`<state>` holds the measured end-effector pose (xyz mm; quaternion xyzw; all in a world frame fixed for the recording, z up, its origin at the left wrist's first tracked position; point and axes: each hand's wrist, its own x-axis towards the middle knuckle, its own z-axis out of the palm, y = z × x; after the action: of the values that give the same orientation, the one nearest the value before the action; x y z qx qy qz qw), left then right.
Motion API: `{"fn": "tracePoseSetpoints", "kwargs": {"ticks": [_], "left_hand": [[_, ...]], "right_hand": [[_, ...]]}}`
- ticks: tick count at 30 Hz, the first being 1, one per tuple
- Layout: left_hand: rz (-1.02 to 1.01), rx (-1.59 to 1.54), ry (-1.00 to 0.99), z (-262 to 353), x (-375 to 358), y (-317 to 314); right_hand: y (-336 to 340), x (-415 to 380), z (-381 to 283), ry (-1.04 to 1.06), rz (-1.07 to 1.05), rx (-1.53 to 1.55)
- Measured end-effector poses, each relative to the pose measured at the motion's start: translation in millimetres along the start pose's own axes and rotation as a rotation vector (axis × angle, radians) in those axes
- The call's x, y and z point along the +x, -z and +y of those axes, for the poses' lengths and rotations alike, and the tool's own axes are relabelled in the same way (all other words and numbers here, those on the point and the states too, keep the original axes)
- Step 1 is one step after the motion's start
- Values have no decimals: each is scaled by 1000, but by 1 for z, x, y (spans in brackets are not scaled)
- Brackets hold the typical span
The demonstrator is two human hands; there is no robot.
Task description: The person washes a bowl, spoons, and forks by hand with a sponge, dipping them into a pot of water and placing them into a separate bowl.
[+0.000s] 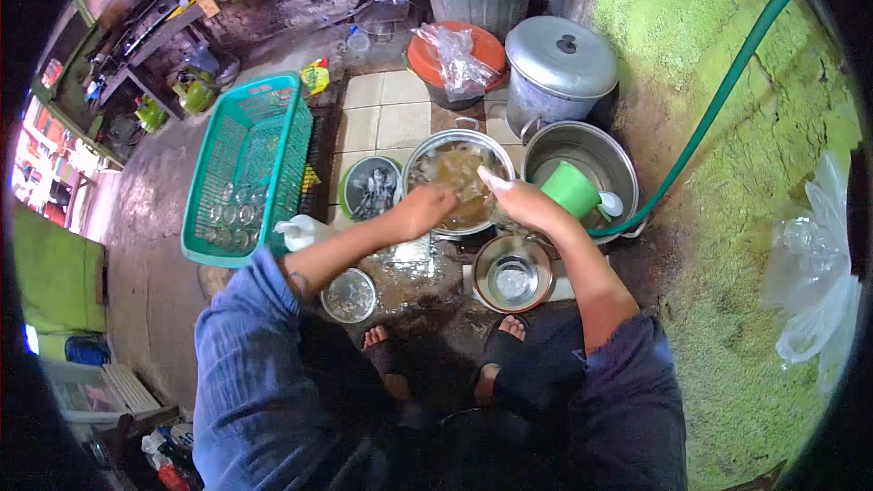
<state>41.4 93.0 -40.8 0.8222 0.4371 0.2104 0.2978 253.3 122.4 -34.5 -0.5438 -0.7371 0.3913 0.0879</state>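
My left hand (pixel 427 211) is over the left side of a metal basin (pixel 411 153) of cloudy brown water, its fingers curled. What it holds, if anything, is hidden. Opposite it, my right hand (pixel 520 204) is at the basin's right rim with the fingers bent inward. Something white, foam or a small object, shows at its fingertips; I cannot make out which. Pieces in the water are too blurred to name. Just left of the basin stands a bowl of metal cutlery (pixel 375 189). A brown-rimmed bowl (pixel 486 259) with a shiny metal inside sits below my right hand.
A teal crate (pixel 296 141) with several glasses stands left. On the right, a large pot (pixel 627 164) holds a green dipper (pixel 568 189), and a green hose (pixel 718 118) runs into it. Behind are a lidded pot (pixel 555 73) and an orange lid (pixel 427 59). A small bowl (pixel 349 295) lies near my feet.
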Motion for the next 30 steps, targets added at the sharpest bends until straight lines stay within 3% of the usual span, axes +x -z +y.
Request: {"fn": "tracePoseSetpoints", "kwargs": {"ticks": [2,4,6,8,9,12,13,16,20,25,27,28,30], "left_hand": [[-115,-40,247,37,-28,6],[-24,54,112,54,-58,-4],[30,73,112,67,-76,-14],[125,235,-93,67,-88,-24],[174,263,-150,69,-91,-24],[237,250,-220,80,-99,-20],[306,213,-251,84,-102,-21],[289,148,-352,88,-110,-23],[219,88,-498,92,-115,-26],[211,148,-478,86,-118,-19],[423,241,-532,76,-117,-19],[425,240,-533,73,-118,-17],[776,9,-220,68,-117,-11]], "right_hand": [[-10,-13,-34,-183,-47,431],[-31,-10,-35,-41,-142,459],[-51,-14,-34,-45,-169,498],[-58,-26,-44,-46,-178,598],[-60,-26,-42,65,-245,544],[-67,-30,-49,-50,-330,650],[-72,-26,-43,19,-395,729],[-72,-32,-60,-104,-532,941],[-65,-49,-78,-1,-662,853],[-66,-34,-68,238,-433,756],[-54,-37,-71,217,-376,750],[-50,-39,-75,186,-346,751],[-51,-39,-75,265,-297,661]]}}
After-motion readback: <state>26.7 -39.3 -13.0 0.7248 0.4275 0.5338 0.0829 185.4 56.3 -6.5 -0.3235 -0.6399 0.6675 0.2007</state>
